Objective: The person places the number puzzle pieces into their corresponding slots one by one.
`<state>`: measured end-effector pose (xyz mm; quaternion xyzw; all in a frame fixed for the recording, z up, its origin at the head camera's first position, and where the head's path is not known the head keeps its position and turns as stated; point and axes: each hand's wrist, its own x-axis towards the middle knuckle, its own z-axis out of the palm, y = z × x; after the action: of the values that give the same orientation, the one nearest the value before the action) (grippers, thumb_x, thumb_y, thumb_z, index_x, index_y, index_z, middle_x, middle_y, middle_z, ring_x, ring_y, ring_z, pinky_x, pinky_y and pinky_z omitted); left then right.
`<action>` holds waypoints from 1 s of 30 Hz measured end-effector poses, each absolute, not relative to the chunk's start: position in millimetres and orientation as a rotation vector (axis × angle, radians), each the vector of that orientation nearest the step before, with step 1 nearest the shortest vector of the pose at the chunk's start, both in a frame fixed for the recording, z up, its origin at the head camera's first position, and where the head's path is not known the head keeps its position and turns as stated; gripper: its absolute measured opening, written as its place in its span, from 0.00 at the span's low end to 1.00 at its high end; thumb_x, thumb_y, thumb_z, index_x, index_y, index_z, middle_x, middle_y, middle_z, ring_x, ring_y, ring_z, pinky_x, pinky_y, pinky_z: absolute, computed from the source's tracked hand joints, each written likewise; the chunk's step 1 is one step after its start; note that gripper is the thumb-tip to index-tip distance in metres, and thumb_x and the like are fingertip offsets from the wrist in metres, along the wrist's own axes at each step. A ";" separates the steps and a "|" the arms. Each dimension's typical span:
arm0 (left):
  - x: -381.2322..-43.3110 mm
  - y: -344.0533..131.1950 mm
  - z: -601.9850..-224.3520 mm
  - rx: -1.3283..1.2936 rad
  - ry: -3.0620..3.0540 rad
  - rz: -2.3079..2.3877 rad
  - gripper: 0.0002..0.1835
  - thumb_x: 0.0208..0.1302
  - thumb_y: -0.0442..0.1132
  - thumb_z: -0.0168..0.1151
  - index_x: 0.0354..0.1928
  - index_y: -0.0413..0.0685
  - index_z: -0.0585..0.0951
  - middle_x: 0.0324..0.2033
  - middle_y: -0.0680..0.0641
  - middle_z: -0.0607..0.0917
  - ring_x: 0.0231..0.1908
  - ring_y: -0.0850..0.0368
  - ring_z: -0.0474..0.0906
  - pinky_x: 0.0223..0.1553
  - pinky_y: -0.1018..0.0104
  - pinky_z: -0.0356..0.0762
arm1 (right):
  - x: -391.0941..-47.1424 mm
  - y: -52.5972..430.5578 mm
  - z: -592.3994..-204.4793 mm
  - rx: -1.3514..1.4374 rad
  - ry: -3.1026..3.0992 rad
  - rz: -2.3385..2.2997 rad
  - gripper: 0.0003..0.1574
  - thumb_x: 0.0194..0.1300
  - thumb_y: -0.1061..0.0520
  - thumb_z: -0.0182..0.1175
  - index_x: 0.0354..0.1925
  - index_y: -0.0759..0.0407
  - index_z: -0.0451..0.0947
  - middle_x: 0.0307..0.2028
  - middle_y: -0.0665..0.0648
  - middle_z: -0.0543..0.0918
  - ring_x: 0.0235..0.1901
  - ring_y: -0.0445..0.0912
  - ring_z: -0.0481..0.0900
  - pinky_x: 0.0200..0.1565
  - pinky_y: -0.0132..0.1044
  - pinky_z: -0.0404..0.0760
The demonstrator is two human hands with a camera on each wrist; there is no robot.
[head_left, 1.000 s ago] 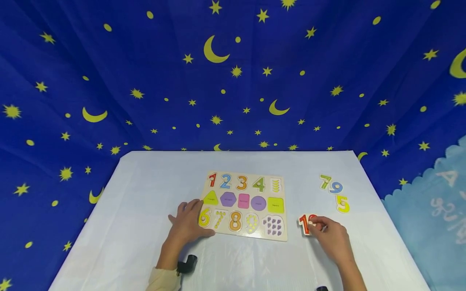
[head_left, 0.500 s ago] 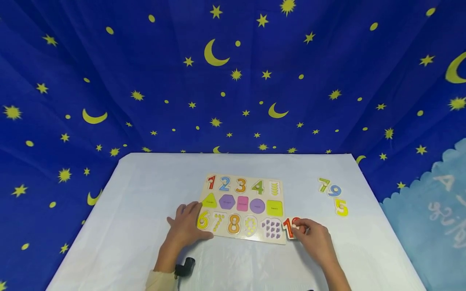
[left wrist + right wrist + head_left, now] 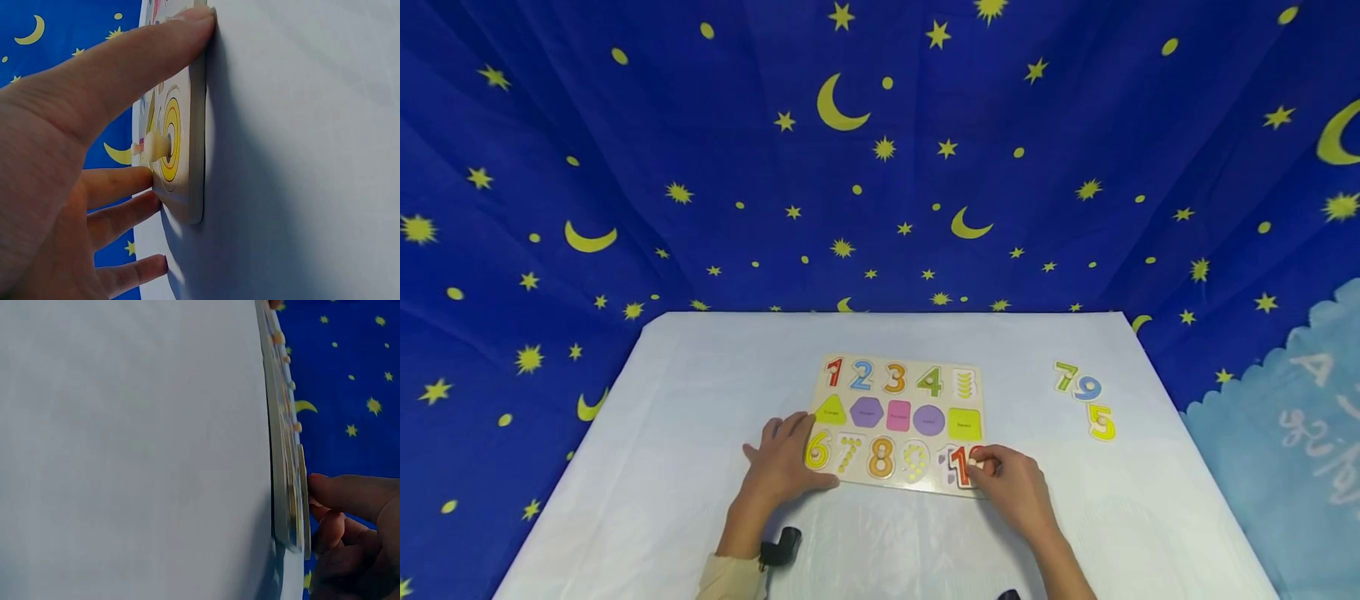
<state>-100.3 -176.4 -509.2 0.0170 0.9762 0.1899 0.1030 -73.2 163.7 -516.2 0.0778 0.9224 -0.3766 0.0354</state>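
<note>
A wooden number puzzle board (image 3: 925,486) lies on the table. My left hand (image 3: 782,462) rests at its left end with fingers spread; the thumb (image 3: 144,56) lies along the near edge and the other fingertips meet the side by the yellow 6 (image 3: 170,140). My right hand (image 3: 1017,492) pinches the knob of a red number 10 piece (image 3: 960,467) between thumb and fingers. That piece overlaps the grape-printed recess at the board's near right corner, and in the right wrist view its thin slab (image 3: 304,500) stands slightly off the board's face. Its 0 is mostly behind the fingers.
Loose 7 (image 3: 1065,377), 9 (image 3: 1087,387) and 5 (image 3: 1102,422) pieces lie right of the board. Pieces 1, 2, 3, 4, 6 and 8 sit in it. A starry blue cloth (image 3: 880,167) hangs behind the white table (image 3: 715,358).
My right hand has carried the 10 piece leftward from the table beside the board to over the grape-printed recess. My left hand has stayed at the board's left end.
</note>
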 end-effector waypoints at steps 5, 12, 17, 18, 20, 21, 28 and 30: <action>-100.1 -175.9 -508.6 0.060 2.884 0.553 0.58 0.33 0.62 0.78 0.70 0.49 0.66 0.66 0.46 0.67 0.64 0.38 0.55 0.49 0.17 0.44 | -74.0 153.9 -520.7 0.195 2.841 -1.161 0.09 0.51 0.53 0.72 0.31 0.53 0.84 0.19 0.46 0.72 0.19 0.40 0.68 0.22 0.33 0.64; -101.2 -174.9 -509.5 0.052 2.888 0.550 0.59 0.32 0.62 0.78 0.70 0.50 0.65 0.66 0.45 0.66 0.64 0.38 0.54 0.49 0.17 0.44 | -75.1 148.0 -524.9 0.163 2.865 -1.125 0.08 0.52 0.53 0.71 0.30 0.52 0.83 0.18 0.46 0.72 0.19 0.40 0.68 0.23 0.34 0.65; -102.7 -174.2 -508.7 0.025 2.875 0.555 0.59 0.32 0.62 0.79 0.71 0.51 0.65 0.66 0.46 0.66 0.64 0.39 0.54 0.51 0.18 0.43 | -77.6 146.9 -524.6 0.170 2.886 -1.093 0.08 0.52 0.53 0.71 0.30 0.53 0.83 0.18 0.46 0.71 0.19 0.41 0.67 0.22 0.34 0.64; -103.1 -174.2 -508.2 0.021 2.871 0.556 0.59 0.32 0.61 0.79 0.71 0.51 0.65 0.66 0.46 0.66 0.64 0.39 0.54 0.51 0.18 0.43 | -78.4 146.7 -524.0 0.171 2.884 -1.091 0.08 0.51 0.53 0.71 0.31 0.53 0.83 0.18 0.46 0.71 0.19 0.41 0.67 0.22 0.34 0.64; -103.6 -174.2 -507.6 0.015 2.868 0.566 0.59 0.32 0.61 0.79 0.71 0.51 0.65 0.66 0.46 0.66 0.64 0.39 0.54 0.51 0.18 0.43 | -79.4 146.2 -522.8 0.176 2.871 -1.084 0.09 0.51 0.53 0.72 0.31 0.54 0.83 0.18 0.47 0.71 0.19 0.41 0.67 0.22 0.34 0.64; -103.7 -174.3 -507.3 0.011 2.866 0.567 0.59 0.32 0.61 0.79 0.71 0.51 0.65 0.66 0.46 0.66 0.64 0.39 0.54 0.51 0.18 0.42 | -79.7 146.1 -522.2 0.173 2.863 -1.082 0.09 0.52 0.53 0.72 0.31 0.54 0.83 0.18 0.47 0.72 0.19 0.41 0.67 0.23 0.35 0.64; -101.7 -175.9 -508.6 0.030 2.882 0.570 0.58 0.32 0.61 0.79 0.70 0.51 0.65 0.66 0.46 0.66 0.64 0.39 0.54 0.50 0.17 0.43 | -77.7 152.9 -519.0 0.158 2.853 -1.070 0.13 0.52 0.48 0.72 0.34 0.51 0.83 0.19 0.45 0.72 0.20 0.41 0.68 0.24 0.35 0.65; -100.8 -176.6 -510.0 0.040 2.889 0.564 0.58 0.32 0.61 0.79 0.70 0.51 0.66 0.66 0.46 0.66 0.64 0.38 0.54 0.49 0.17 0.44 | -76.1 157.4 -518.0 0.160 2.858 -1.068 0.15 0.52 0.46 0.72 0.35 0.51 0.83 0.19 0.45 0.72 0.19 0.41 0.68 0.23 0.35 0.65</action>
<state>-100.8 -176.6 -510.0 0.0134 0.9765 0.1908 0.0989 -76.1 157.4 -518.0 0.0524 0.9345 -0.3493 0.0434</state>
